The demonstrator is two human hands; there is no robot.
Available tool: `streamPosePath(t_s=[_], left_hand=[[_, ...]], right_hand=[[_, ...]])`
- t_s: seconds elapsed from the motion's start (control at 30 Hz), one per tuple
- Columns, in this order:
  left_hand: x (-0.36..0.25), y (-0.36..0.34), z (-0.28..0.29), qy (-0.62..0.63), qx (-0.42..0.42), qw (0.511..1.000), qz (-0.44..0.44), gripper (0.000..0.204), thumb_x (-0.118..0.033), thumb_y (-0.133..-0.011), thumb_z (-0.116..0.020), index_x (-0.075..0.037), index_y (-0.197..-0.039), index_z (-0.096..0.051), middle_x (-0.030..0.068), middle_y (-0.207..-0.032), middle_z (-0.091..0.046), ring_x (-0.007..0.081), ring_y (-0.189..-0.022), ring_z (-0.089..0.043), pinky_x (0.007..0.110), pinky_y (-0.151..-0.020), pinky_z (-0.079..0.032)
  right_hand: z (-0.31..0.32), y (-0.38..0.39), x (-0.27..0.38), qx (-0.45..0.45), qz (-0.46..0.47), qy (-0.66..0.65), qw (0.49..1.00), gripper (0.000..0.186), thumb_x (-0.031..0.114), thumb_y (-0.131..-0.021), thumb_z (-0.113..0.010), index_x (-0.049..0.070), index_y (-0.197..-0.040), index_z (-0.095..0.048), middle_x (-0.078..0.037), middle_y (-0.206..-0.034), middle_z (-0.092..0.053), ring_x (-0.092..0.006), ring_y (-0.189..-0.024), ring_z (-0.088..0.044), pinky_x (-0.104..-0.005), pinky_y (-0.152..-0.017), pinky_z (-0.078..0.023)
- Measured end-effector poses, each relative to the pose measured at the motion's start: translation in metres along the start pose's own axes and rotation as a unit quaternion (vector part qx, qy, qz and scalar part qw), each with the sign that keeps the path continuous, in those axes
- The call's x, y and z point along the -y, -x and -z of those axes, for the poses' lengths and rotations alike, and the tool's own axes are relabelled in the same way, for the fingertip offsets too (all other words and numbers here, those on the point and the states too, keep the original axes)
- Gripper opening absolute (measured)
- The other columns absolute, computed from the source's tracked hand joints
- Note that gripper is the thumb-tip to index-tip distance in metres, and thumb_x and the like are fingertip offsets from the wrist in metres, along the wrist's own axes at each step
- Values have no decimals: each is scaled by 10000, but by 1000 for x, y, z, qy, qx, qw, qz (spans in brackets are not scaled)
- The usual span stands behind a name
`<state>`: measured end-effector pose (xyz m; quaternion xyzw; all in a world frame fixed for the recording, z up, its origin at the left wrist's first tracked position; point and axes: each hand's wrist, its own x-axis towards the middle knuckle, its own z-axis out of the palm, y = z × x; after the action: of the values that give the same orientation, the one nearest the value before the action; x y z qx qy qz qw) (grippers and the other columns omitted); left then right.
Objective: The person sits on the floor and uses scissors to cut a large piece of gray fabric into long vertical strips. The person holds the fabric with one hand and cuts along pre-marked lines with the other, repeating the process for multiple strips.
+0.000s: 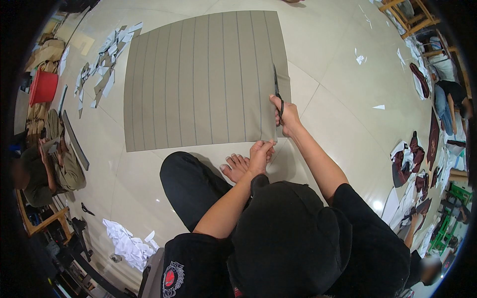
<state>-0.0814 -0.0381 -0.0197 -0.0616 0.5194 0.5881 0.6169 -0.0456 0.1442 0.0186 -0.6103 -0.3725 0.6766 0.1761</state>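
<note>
A large grey-beige sheet (186, 84) with dark parallel stripes lies flat on the floor in front of me; whether it is cloth or another material I cannot tell. My right hand (288, 116) grips black-handled scissors (277, 85), their blades pointing away from me along the last stripe near the sheet's right edge. A cut runs from the near edge up to the scissors, parting a narrow strip (282, 64) on the right. Close to my bare foot (235, 167), my left hand (259, 155) pinches the sheet's near edge beside that cut.
Grey and white offcuts (107, 62) lie left of the sheet, near a red tub (43, 87) and a seated person (49, 164). Crumpled white scraps (126, 243) are at lower left. Dark red and white pieces (412, 159) litter the right side, where other people sit.
</note>
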Motion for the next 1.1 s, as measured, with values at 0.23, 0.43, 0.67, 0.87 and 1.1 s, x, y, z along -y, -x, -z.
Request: streamPosePath(t_s=[0.23,0.43,0.67,0.87,1.1], left_hand=[[-1,2,-2,3,-4,1000,-1,183,-242,-948,-749,-68,-945,-697,-8,-736,-625,49,-542,-446,225,-491,-321],[1,1,1,-4,-1,1000,-4,173,-237,-954,-743,-70,-946,-700,-15,-744,-625,43,-579,-462,219,-525,-320],[-1,2,-1,-6,-9,1000,6,167,-240,-952,-747,-77,-951,-709,-22,-747,-620,51,-596,-473,222,-531,-329],[-2,2,-1,-2,-6,1000,13,192,-261,-953,-756,-74,-946,-710,-18,-744,-618,56,-602,-481,225,-529,-339],[-1,2,-1,-1,-3,1000,11,194,-263,-960,-751,-74,-949,-712,-17,-736,-616,59,-594,-479,226,-533,-341]], right_hand=[[2,-7,-4,9,5,1,1000,470,461,-808,-878,129,-730,-555,2,-624,-520,-111,-490,-477,-291,-443,-366],[1,-8,-5,8,6,9,1000,462,459,-809,-874,120,-741,-568,1,-627,-530,-112,-488,-479,-287,-446,-378],[-7,-11,19,1,3,-9,1000,449,452,-803,-860,107,-732,-581,-3,-626,-532,-118,-486,-480,-292,-446,-376],[-10,-19,22,5,8,-13,1000,443,438,-806,-859,106,-714,-580,0,-614,-530,-112,-486,-482,-285,-441,-371],[-7,-27,16,12,31,4,999,458,442,-808,-868,104,-696,-581,-12,-609,-541,-126,-476,-484,-288,-426,-372]])
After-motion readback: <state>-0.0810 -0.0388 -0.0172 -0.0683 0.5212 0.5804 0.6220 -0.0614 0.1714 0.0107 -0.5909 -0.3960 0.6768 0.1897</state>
